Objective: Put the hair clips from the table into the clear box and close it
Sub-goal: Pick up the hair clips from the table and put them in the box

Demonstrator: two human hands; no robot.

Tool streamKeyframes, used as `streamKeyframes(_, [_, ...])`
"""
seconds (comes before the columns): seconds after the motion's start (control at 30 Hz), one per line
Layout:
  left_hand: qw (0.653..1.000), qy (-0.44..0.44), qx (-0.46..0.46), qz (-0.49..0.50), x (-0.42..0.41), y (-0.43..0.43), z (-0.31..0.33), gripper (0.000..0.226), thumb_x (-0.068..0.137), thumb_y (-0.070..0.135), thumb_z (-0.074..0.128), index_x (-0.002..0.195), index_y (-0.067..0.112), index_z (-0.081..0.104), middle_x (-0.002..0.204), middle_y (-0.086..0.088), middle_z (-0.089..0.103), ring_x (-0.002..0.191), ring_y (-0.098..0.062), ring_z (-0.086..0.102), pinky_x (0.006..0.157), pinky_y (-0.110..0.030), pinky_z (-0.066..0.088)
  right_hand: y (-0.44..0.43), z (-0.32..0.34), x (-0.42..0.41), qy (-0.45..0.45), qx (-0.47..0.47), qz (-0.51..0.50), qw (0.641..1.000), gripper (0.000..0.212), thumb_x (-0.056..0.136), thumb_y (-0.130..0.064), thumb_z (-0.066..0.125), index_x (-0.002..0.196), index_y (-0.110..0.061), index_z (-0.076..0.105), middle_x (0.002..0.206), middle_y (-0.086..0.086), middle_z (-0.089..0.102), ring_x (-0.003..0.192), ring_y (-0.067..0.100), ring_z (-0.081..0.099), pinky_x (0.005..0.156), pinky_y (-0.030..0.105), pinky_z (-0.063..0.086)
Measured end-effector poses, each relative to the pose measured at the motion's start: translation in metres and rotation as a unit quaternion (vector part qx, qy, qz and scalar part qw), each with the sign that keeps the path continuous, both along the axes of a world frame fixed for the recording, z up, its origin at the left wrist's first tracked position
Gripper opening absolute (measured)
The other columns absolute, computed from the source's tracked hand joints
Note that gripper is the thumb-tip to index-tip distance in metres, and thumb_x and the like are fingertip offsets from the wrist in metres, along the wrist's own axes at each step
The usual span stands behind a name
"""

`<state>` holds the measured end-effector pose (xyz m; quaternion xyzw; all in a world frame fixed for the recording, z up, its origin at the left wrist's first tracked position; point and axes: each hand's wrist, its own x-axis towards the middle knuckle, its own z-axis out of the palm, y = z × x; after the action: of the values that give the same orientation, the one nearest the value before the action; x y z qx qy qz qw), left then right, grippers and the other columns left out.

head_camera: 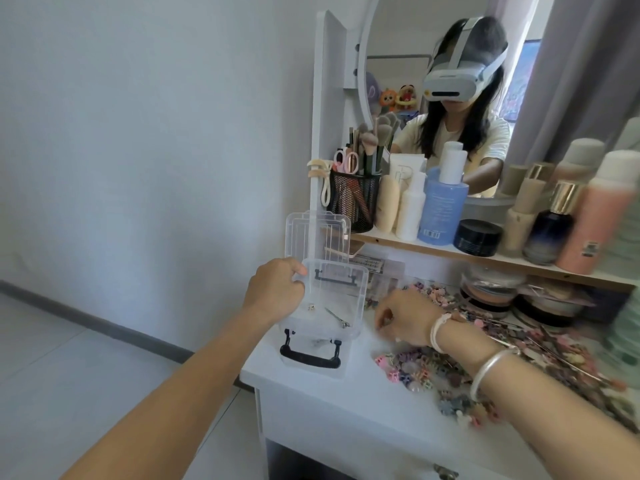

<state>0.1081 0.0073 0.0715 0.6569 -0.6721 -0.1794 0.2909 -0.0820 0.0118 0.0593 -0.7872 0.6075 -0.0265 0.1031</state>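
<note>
A: Item one, clear box (325, 299): status?
B: Lid (317, 237) raised upright at the far edge, black handle (310, 355) hanging on the near wall. Left hand (275, 291) grips the box's left rim; fingers (298, 270) curl together over the edge, thumb side hidden.

A: Contents?
B: Silver duckbill clip (336, 317) on the box floor, right of the left fingers. One small pale clip (311, 307) just beside the left palm.

A: Item two, loose hair clips (412, 367)?
B: Small claw clips, pink, purple and grey, heaped on the white table (311, 407), below and right of the right hand (403, 320). More long metal clips (540, 344) lie beyond the wrist.

A: Right hand?
B: Lowered just right of the box, fingertips (381, 318) bunched and pointing down at the tabletop. Cannot tell whether they pinch a clip. White bracelet (440, 329) and silver bangle (491, 370) on the wrist.
</note>
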Motion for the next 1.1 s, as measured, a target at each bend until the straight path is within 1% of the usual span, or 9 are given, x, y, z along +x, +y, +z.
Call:
streamKeyframes(0.1, [1.0,0.004,-0.002,0.002,-0.003,0.002,0.0,0.036,0.089,0.003,0.043,0.12,0.012,0.057,0.136,-0.006,0.052,0.122,-0.026,0.051,0.098,-0.031,0.04,-0.001,0.027,-0.012,-0.095,-0.098,-0.037,0.99,0.015,0.085,-0.012,0.059,0.093,-0.013,0.071,0.092,-0.005,0.066,0.09,0.014,0.061,0.091,0.026,0.049])
streamKeyframes(0.23, [1.0,0.009,-0.001,-0.001,-0.009,0.004,-0.001,0.034,0.089,0.004,0.044,0.12,0.011,0.057,0.136,-0.006,0.053,0.123,-0.025,0.049,0.1,-0.03,0.038,0.002,0.051,0.001,-0.301,-0.091,-0.016,0.949,0.004,0.08,-0.015,0.067,0.078,-0.019,0.068,0.075,-0.005,0.064,0.066,0.007,0.056,0.069,0.018,0.048])
streamKeyframes(0.33, [1.0,0.005,0.0,-0.008,-0.011,0.006,0.0,0.034,0.089,0.004,0.045,0.12,0.011,0.058,0.133,-0.006,0.055,0.121,-0.025,0.051,0.1,-0.031,0.039,0.002,0.045,0.022,-0.251,-0.067,0.036,0.965,0.008,0.079,-0.018,0.069,0.085,-0.015,0.072,0.088,-0.001,0.068,0.074,0.008,0.057,0.066,0.01,0.043])
streamKeyframes(0.47, [1.0,0.016,0.003,-0.009,-0.008,0.006,0.002,0.032,0.09,0.006,0.046,0.118,0.011,0.059,0.133,-0.005,0.055,0.123,-0.024,0.05,0.101,-0.032,0.039,0.001,0.048,0.019,-0.276,-0.065,0.02,0.959,0.019,0.085,-0.025,0.062,0.096,-0.014,0.073,0.093,0.001,0.071,0.08,0.012,0.061,0.079,0.024,0.05])
streamKeyframes(0.53, [1.0,0.028,0.003,-0.007,-0.007,0.006,0.002,0.03,0.09,0.007,0.047,0.116,0.011,0.06,0.131,-0.006,0.056,0.122,-0.023,0.051,0.1,-0.033,0.042,0.002,0.048,0.006,-0.273,-0.103,-0.011,0.956,0.014,0.089,-0.022,0.056,0.087,-0.018,0.07,0.081,-0.002,0.068,0.072,0.012,0.061,0.079,0.027,0.049])
streamKeyframes(0.6, [0.999,0.036,0.0,-0.001,-0.007,0.005,0.001,0.028,0.089,0.008,0.048,0.114,0.011,0.061,0.129,-0.006,0.058,0.119,-0.023,0.052,0.098,-0.033,0.043,0.006,0.043,-0.006,-0.215,-0.07,-0.031,0.974,0.014,0.09,-0.017,0.054,0.081,-0.019,0.064,0.075,0.0,0.067,0.066,0.016,0.065,0.076,0.03,0.053])
streamKeyframes(0.7, [0.999,0.037,-0.007,0.007,-0.009,0.004,-0.001,0.027,0.089,0.008,0.048,0.112,0.011,0.062,0.128,-0.005,0.059,0.119,-0.023,0.053,0.097,-0.029,0.04,0.019,0.022,-0.014,-0.056,0.092,0.006,0.994,0.029,0.087,-0.026,0.058,0.114,-0.016,0.059,0.11,0.004,0.066,0.093,0.022,0.067,0.089,0.034,0.052])
streamKeyframes(0.8, [0.999,0.038,-0.009,0.011,-0.01,0.004,-0.001,0.026,0.09,0.01,0.049,0.111,0.011,0.062,0.128,-0.005,0.059,0.119,-0.022,0.053,0.095,-0.027,0.039,0.028,0.005,-0.009,0.024,0.126,0.057,0.99,0.051,0.082,-0.037,0.063,0.129,-0.023,0.047,0.125,-0.001,0.056,0.106,0.017,0.055,0.099,0.032,0.043])
streamKeyframes(1.1, [0.999,0.039,-0.006,0.013,-0.008,0.008,0.0,0.027,0.089,0.007,0.048,0.112,0.011,0.062,0.129,-0.006,0.058,0.118,-0.024,0.053,0.097,-0.029,0.04,0.023,-0.008,-0.008,0.016,0.008,0.08,0.997,0.02,0.085,-0.012,0.06,0.103,-0.012,0.07,0.11,0.0,0.07,0.104,0.012,0.061,0.098,0.024,0.044])
